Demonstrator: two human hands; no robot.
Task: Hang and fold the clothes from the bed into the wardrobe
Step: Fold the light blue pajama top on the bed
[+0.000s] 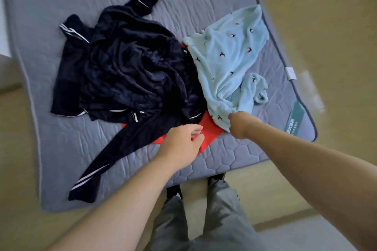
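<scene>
A pile of clothes lies on the grey quilted mattress (61,138). The big heap at its centre is dark navy garments with white stripes (126,71), one leg trailing toward the near left corner. To the right lies a light blue fleece garment with small dark motifs (228,55). A red garment (210,128) shows underneath both. My right hand (242,124) grips the near edge of the light blue fleece. My left hand (183,144) pinches the near edge of the red garment with curled fingers.
The mattress sits low on a beige floor (326,26), with its near edge just ahead of my legs in grey trousers (220,220). A white tag (290,73) and a teal label (295,118) mark its right edge. The wardrobe is out of view.
</scene>
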